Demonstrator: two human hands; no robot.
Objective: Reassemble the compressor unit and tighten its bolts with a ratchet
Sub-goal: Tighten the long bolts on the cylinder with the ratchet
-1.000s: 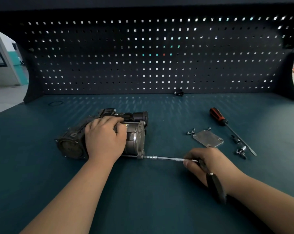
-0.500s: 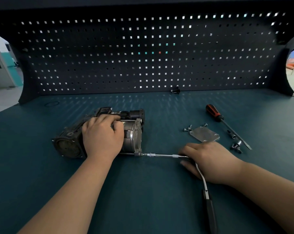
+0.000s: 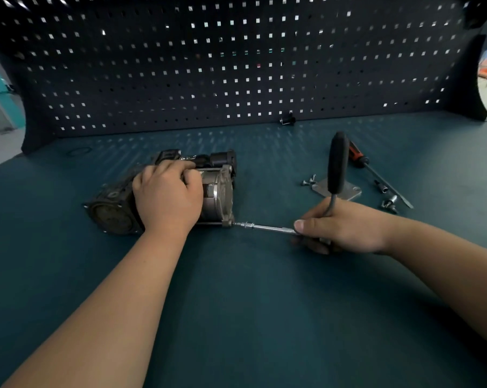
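While left hand (image 3: 166, 197) clasps compressor (image 3: 218, 196), right hand (image 3: 345, 226) grips ratchet (image 3: 336, 177).
Its extension (image 3: 267, 227) runs leftward into the near bolt (image 3: 227, 224), handle (image 3: 338, 158) upright.

Hands (image 3: 168, 198) on compressor (image 3: 164, 191), ratchet (image 3: 336, 169).

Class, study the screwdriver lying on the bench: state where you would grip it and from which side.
Grip the screwdriver's thick orange-and-black handle, at its far end, from above and the right: it lies flat, the thin shaft slants toward the near right, and the raised ratchet handle hides its left side.
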